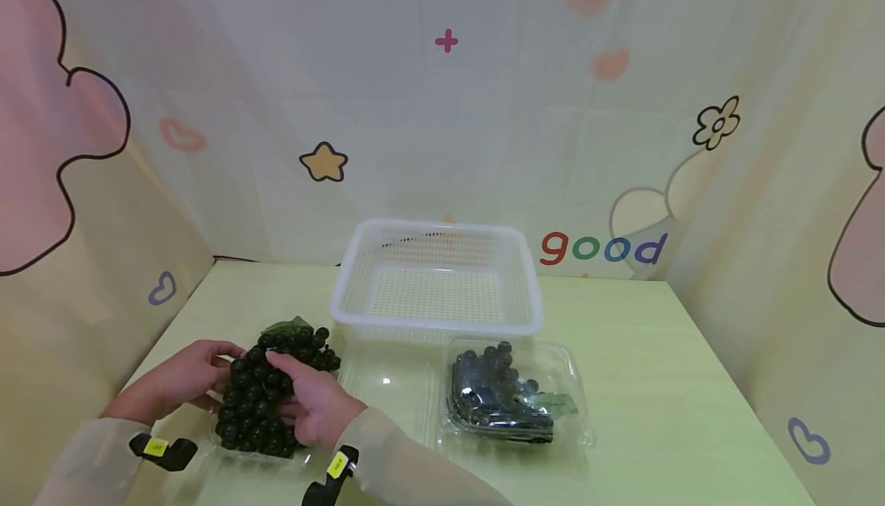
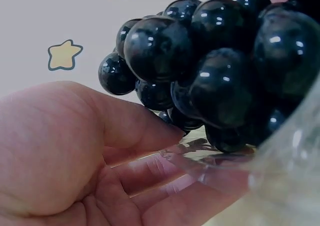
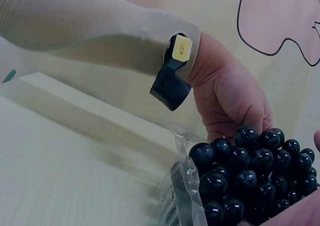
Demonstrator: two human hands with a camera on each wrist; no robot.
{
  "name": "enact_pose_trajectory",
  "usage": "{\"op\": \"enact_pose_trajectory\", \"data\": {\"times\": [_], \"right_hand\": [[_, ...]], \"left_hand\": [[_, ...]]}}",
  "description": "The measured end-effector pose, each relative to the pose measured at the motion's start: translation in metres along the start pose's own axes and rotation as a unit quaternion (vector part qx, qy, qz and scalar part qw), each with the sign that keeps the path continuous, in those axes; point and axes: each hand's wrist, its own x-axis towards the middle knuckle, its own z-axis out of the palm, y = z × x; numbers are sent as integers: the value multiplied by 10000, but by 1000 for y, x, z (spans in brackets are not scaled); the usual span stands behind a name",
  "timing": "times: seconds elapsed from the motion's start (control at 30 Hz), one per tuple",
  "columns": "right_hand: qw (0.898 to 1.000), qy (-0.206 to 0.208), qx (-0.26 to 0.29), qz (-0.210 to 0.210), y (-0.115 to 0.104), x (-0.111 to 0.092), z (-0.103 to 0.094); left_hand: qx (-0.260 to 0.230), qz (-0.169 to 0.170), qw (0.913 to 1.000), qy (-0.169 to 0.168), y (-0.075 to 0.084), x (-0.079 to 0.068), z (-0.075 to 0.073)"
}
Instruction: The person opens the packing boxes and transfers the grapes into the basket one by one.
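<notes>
Head view: left grip [image 1: 188, 375] pinches rim of clear tub [image 3: 189, 178]; dark grapes [image 1: 252, 406] heaped inside, on bench [image 1: 657, 383]; right grip [image 1: 319, 400] holds their right side. Bunch probably light, floppy, berries slippery; thin tub likely flexes. Best hold: cup bunch from both sides.

Near the table's [image 1: 664, 383] left edge, a bunch of glossy black grapes [image 1: 252, 402], green leaf [image 1: 286, 326] at its far end, lies mounded in an open clear plastic box [image 3: 190, 188].
</notes>
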Motion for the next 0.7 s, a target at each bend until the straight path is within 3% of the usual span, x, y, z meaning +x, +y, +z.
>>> {"op": "enact_pose_trajectory", "data": {"times": [0.23, 0.7], "right_hand": [[9996, 242, 0, -128, 2, 7, 3], [9990, 195, 142, -388, 7, 17, 11]], "left_hand": [[3, 3, 10000, -24, -1, -1, -1], [56, 12, 10000, -64, -7, 2, -3]]}}
